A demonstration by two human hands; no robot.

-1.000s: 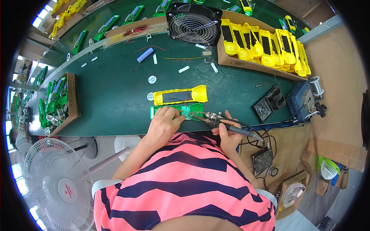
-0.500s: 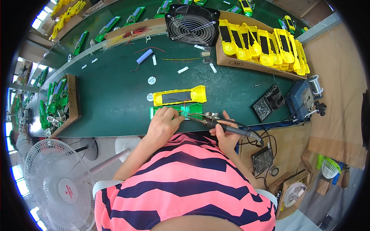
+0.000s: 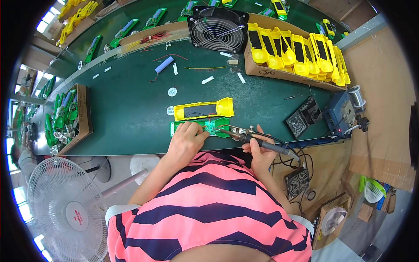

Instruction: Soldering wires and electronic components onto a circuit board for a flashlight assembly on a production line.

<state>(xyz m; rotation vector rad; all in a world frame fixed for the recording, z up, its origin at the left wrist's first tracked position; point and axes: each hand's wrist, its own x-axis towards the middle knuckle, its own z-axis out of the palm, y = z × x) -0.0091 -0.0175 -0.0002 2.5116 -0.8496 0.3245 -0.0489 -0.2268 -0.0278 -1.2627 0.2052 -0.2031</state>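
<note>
My right hand [image 3: 261,158] grips a soldering iron [image 3: 273,146] with a grey handle and a metal solder-feed guide at its front. The iron's tip end points left, over the right part of a green plastic flashlight shell [image 3: 223,127]. Inside that shell lies a small green circuit board [image 3: 210,126] with thin wires. My left hand [image 3: 187,139] rests over the shell's left part, its thumb and finger pinched at the board's left edge; what they hold is hidden. Just beyond lies a yellow shell [image 3: 225,106] with a dark panel, and thin wires run from it toward the board.
A carton of yellow shells [image 3: 301,63] stands at the back right, beside a black fan [image 3: 218,31]. To the right are an iron stand [image 3: 304,118] and a blue soldering station [image 3: 342,113]. A box of green assemblies [image 3: 83,111] is at left; a blue battery [image 3: 164,64] lies behind.
My right hand has drawn the soldering iron slightly to the right, so its tip end sits farther from the board's middle. The left hand has stayed nearly still.
</note>
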